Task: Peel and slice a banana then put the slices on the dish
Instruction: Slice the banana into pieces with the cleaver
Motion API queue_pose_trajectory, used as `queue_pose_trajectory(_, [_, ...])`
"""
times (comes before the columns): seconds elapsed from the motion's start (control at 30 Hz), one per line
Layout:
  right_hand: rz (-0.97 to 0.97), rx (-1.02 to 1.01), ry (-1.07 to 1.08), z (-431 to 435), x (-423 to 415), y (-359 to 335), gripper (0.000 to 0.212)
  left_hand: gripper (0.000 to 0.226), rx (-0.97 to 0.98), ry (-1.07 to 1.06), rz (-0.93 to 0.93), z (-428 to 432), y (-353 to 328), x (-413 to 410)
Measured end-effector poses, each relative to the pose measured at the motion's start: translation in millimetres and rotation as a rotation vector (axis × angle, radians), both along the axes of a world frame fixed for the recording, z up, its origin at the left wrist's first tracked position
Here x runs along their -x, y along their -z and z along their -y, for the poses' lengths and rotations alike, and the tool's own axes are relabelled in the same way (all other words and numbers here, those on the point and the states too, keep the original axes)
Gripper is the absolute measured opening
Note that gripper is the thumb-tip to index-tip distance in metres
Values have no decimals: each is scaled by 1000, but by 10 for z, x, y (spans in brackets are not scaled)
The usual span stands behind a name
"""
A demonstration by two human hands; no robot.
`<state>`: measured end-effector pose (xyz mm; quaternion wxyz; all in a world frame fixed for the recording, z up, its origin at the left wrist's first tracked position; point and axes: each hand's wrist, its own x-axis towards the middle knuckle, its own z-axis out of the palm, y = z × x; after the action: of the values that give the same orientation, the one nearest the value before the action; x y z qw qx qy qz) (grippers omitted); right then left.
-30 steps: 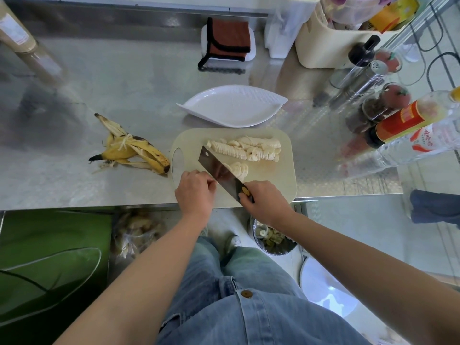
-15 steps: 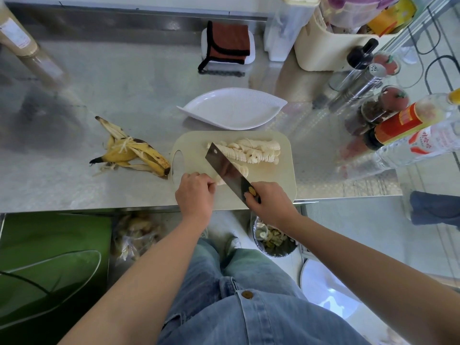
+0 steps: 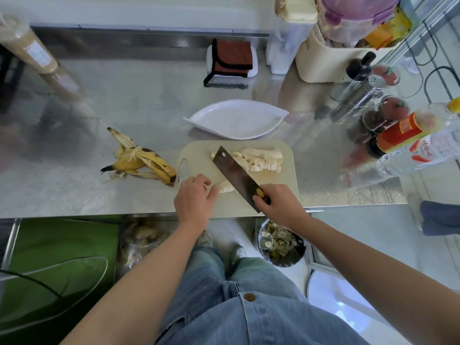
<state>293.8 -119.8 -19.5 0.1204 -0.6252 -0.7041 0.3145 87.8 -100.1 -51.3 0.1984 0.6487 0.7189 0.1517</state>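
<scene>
Step in hand, as judged: slicing the last of the banana. No slices are on the dish yet.

Right grip (image 3: pixel 276 204): fingers wrapped round the handle of the cleaver (image 3: pixel 236 174), at the near edge of the cutting board (image 3: pixel 290 178). The blade is lifted off the board, its long axis running from near right to far left.

Left grip (image 3: pixel 194 197): fingertips curled down onto the banana stub (image 3: pixel 225 188), pinching it at the board's near-left part. The stub lies just right of this grip and under the blade's near half. Its long axis runs roughly left to right, across the blade. The left grip is the nearer one, and its fingertips sit close to the cutting line, which looks like the main hazard.

Slices (image 3: pixel 258 159): heaped in rows on the board's far-right part, beyond the blade.

Dish (image 3: pixel 234 120): white, leaf-shaped, just beyond the board's far edge. Only that edge lies between it and the slices.

Around: peel (image 3: pixel 142 161) on the worktop (image 3: pixel 149 100) just left of the board, bottles (image 3: pixel 398 135) along the right edge, folded cloth (image 3: pixel 232 58) at the far edge.
</scene>
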Motion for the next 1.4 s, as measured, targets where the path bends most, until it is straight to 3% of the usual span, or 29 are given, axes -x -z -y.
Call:
queue_pose_trajectory(0.1, [177,-104,-69,-30,-53,-60,29,49,61,-120,198,-59,-126,-36])
queue_pose_trajectory(0.17, [329,-169,-128,-34,-59,-96,22,58,214,-240,460,-119,-237,-110])
queue_pose_trajectory(0.27, [513,-253,-251,-9,-26,-134,15,56,453,-426,815,-177,-383,-226])
queue_pose_trajectory(0.4, [580,-314,-319,73,17,-127,29,49,598,-499,1019,-179,-423,-311])
queue_pose_trajectory(0.57, [507,-242,-318,185,-29,-85,29,40,502,-542,1051,-99,-409,-359])
queue_pose_trajectory(0.7, [229,-89,-210,186,-109,-153,57,39,448,-544,1082,-96,-422,-358])
queue_pose_trajectory(0.8, [105,-92,-325,146,-96,-148,58,38,444,-548,1070,-98,-405,-312])
queue_pose_trajectory(1.03, [92,-13,-531,42,126,-114,59,34,423,-530,1035,-73,-402,-300])
queue_pose_trajectory(1.27, [68,36,-493,-24,90,-63,66,37,410,-522,1040,-80,-398,-277])
queue_pose_trajectory(1.4, [38,14,-498,-67,142,-96,57,35,411,-536,1007,-145,-391,-246])
